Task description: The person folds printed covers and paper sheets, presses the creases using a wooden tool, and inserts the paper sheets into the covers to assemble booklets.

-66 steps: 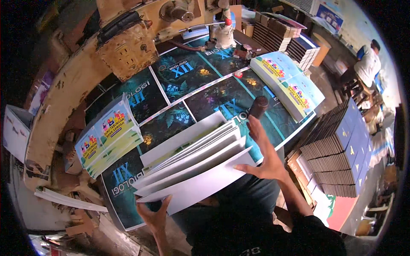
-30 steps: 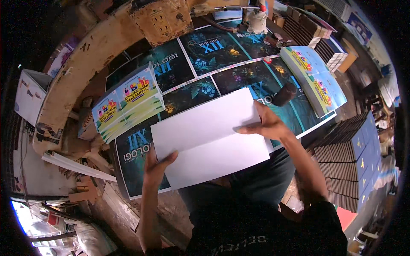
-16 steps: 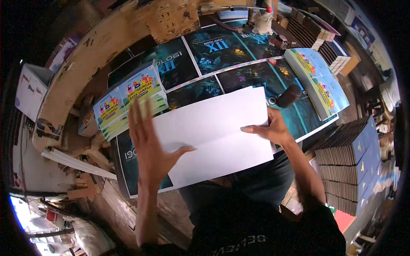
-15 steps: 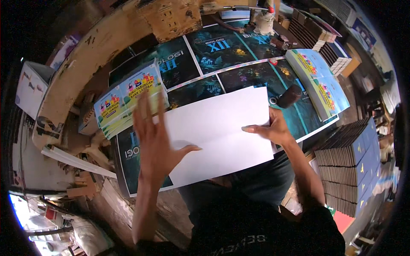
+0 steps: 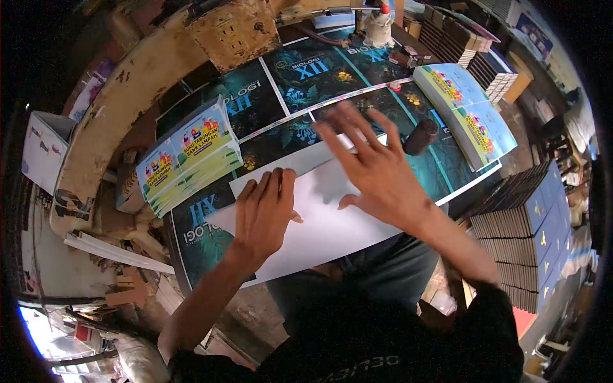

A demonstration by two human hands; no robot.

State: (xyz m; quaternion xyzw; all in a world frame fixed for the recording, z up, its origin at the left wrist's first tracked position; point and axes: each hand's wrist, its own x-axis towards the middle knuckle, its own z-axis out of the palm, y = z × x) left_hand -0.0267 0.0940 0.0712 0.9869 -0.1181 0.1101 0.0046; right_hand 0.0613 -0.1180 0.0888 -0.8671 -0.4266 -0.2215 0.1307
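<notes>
Saw plain white paper, smooth and blank on the upper face, brightest toward the near edge, shadowed below the right hand. Noted a greyer strip along the far edge at left; could not tell fold from second sheet. Saw a pale, blurred corner jutting out left of the left hand. Found the paper on top of dark printed sheets, between two booklet stacks, near edge above the lap. Placed it beneath both hands: left part under the left hand, right part under the right. Saw left fingers pressed side by side, bent, thumb out over the paper; could not tell any pinch. Saw right fingers spread wide, blurred; could not judge contact. Noted long axis slanting crosswise before the body, left end nearer, right end pointing farther off, toward a dark cylinder.
</notes>
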